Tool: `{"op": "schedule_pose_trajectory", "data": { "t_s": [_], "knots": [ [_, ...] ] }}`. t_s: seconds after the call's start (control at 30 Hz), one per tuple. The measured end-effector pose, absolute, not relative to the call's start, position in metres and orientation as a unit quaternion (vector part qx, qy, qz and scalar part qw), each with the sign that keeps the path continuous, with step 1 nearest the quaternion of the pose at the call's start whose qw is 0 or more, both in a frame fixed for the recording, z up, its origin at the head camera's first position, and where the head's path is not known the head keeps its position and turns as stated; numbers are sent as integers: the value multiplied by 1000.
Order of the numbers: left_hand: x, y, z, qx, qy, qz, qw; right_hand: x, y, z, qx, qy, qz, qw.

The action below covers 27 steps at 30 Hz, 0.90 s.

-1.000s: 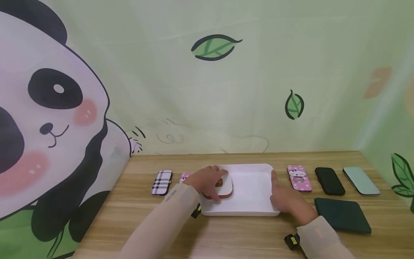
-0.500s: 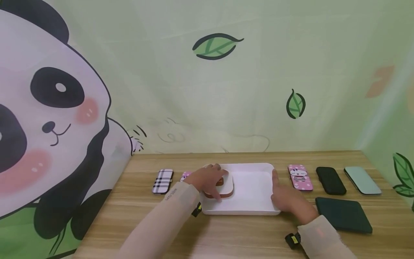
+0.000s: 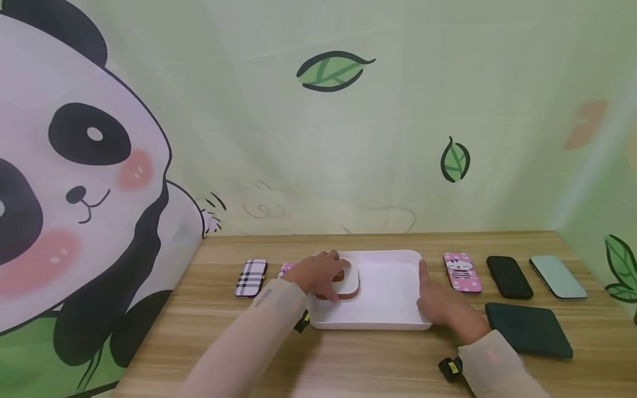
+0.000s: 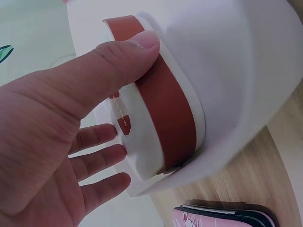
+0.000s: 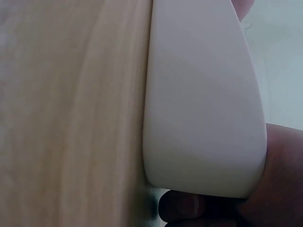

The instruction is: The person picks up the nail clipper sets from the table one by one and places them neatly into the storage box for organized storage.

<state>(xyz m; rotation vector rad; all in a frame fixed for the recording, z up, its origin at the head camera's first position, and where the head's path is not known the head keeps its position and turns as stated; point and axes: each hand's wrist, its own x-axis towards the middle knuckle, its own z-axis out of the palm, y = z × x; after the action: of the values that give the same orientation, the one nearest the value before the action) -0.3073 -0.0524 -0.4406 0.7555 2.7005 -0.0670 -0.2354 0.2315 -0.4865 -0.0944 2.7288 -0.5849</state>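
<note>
A rounded white case with a brown band around its side (image 4: 173, 113) stands at the left end of a shallow white tray (image 3: 388, 296). My left hand (image 3: 318, 273) reaches over the case from the left. Its thumb presses on the brown band, while several fingers bend toward the case's top, where a small brown strap (image 4: 124, 124) shows. The left index finger is hidden in the left wrist view. At the tray's right end my right hand (image 3: 438, 301) grips the near corner, with a fingertip (image 5: 182, 205) beneath the tray's wall and the index finger along the rim.
Left of the tray lie a plaid flat case (image 3: 251, 278) and a pink one (image 4: 208, 219), mostly behind my left hand. To the right are a pink dotted case (image 3: 463, 273), a black case (image 3: 509, 277), a mint case (image 3: 558, 277) and a dark green flat item (image 3: 528, 329). A printed cloth (image 3: 373, 138) hangs behind.
The white case and my left thumb sit very slightly farther back in the tray. My right hand keeps its hold on the tray corner; the head view has shifted a little.
</note>
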Motion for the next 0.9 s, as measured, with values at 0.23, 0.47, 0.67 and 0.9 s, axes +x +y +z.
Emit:
{"op": "schedule_pose_trajectory", "data": {
  "t_s": [0.23, 0.47, 0.67, 0.9],
  "knots": [
    [-307, -53, -440, 261, 951, -30, 162, -235, 230, -484, -32, 961, -210, 175],
    [-308, -55, -441, 265, 950, -30, 161, -235, 231, -486, -31, 961, -212, 175],
    [-309, -60, -442, 275, 947, -29, 160, -236, 232, -487, -32, 962, -210, 172],
    [-309, -67, -437, 271, 950, -19, 154, -235, 232, -486, -33, 961, -212, 174]
  ]
}}
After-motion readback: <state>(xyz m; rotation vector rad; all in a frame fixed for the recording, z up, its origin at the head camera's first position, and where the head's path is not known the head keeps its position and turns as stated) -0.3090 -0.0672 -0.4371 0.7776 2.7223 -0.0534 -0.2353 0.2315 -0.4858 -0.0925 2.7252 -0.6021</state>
